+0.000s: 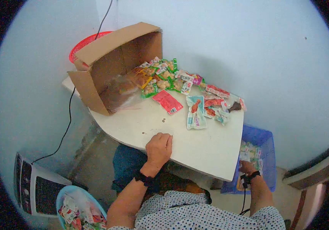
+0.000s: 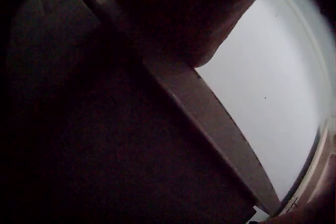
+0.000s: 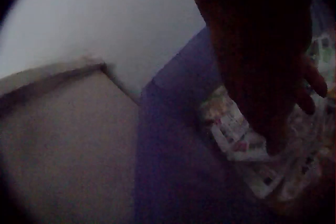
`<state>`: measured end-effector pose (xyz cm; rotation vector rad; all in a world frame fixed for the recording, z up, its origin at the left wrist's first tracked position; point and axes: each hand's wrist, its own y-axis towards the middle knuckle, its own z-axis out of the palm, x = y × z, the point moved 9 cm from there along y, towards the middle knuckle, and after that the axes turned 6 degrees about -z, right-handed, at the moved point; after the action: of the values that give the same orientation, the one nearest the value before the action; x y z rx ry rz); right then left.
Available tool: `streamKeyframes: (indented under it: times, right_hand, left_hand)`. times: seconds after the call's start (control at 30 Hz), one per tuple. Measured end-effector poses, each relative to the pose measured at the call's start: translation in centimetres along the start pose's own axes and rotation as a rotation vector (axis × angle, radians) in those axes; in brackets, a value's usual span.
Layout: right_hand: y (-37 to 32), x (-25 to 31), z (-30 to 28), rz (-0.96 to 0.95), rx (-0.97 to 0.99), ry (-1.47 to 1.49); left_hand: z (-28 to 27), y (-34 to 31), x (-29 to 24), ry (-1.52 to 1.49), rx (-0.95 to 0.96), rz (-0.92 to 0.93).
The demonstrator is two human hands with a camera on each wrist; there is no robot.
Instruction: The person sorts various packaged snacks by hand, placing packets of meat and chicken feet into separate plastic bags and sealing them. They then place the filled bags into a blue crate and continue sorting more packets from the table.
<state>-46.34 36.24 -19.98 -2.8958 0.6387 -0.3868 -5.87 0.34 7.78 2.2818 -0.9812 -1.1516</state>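
My left hand (image 1: 159,147) rests on the near edge of the white table (image 1: 218,153), its fingers loosely bent and holding nothing. In the left wrist view the hand is a dark shape over the table edge. Down to the right, my right hand (image 1: 247,168) reaches into a blue plastic basket (image 1: 266,153) beside the table. Small snack packets (image 1: 252,150) fill the bottom there. In the right wrist view its fingers (image 3: 313,81) are spread apart, and a fingertip is right at a white printed packet (image 3: 239,134).
An open cardboard box (image 1: 118,42) lies on its side on the table. Green-edged packets (image 1: 164,76) spill from its mouth, with a red packet (image 1: 167,102) and a teal drumstick packet (image 1: 196,113) nearer. A light-blue bin (image 1: 60,197) holds more packets at lower left.
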Motion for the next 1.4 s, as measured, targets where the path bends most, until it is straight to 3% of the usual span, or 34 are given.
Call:
streamKeyframes:
  times: [0.03, 0.1, 0.17, 0.23, 0.3, 0.37, 0.43, 0.53, 0.63, 0.7, 0.87, 0.97, 1.07, 1.17, 1.27, 1.4]
  right_hand:
    - [-1.0, 1.3, -1.9, -0.131, -0.013, -0.081]
    - [0.0, -0.1, -3.5, -0.162, -0.027, -0.203]
    - [2.7, -4.5, -5.6, 0.039, -0.028, -0.279]
    - [5.5, -3.4, -12.0, 0.308, 0.169, -0.186]
    - [4.6, 2.9, -21.4, 0.283, -0.214, 0.287]
    - [4.4, 12.1, -29.0, 0.194, -0.391, 0.605]
    - [4.5, 20.9, -34.4, 0.012, -0.469, 0.733]
    - [5.8, 31.6, -38.0, -0.249, -0.349, 0.919]
    - [8.7, 40.0, -38.2, -0.370, -0.262, 0.954]
    - [11.9, 44.2, -36.8, -0.432, -0.132, 1.029]
    - [21.8, 50.7, -31.6, -0.537, -0.065, 1.011]
    - [27.2, 52.3, -27.4, -0.466, -0.094, 0.845]
    - [31.6, 52.4, -23.9, -0.262, -0.065, 0.823]
    - [35.6, 52.1, -22.7, -0.183, -0.184, 0.514]
    - [35.0, 53.5, -24.0, -0.244, -0.320, 0.301]
    - [33.8, 55.5, -24.2, -0.288, -0.320, 0.199]
  left_hand:
    - [0.1, 0.0, 0.3, -0.031, 0.003, -0.017]
    - [0.2, 0.4, 1.0, -0.111, 0.054, -0.050]
    - [0.1, 1.2, 2.0, -0.209, 0.155, -0.088]
    - [-0.2, 1.8, 3.7, -0.181, 0.175, -0.110]
    - [-0.7, 2.7, 5.6, -0.136, 0.159, -0.132]
    - [-1.7, 4.0, 7.7, -0.073, 0.099, -0.153]
    - [-2.6, 5.3, 9.6, -0.018, 0.056, -0.179]
    - [-3.3, 6.7, 12.8, 0.041, 0.017, -0.195]
    - [-3.8, 7.0, 14.8, 0.051, 0.055, -0.264]
    - [-3.7, 6.6, 15.6, 0.020, 0.019, -0.211]
    - [-4.5, 6.3, 15.0, -0.095, -0.037, -0.189]
    - [-5.6, 6.1, 16.3, -0.324, -0.051, -0.436]
    - [-5.3, 5.9, 16.7, -0.375, -0.083, -0.395]
    - [-5.4, 5.9, 17.1, -0.402, -0.096, -0.443]
    - [-5.3, 5.9, 17.1, -0.421, -0.103, -0.447]
    - [-5.4, 6.0, 16.8, -0.419, -0.077, -0.484]
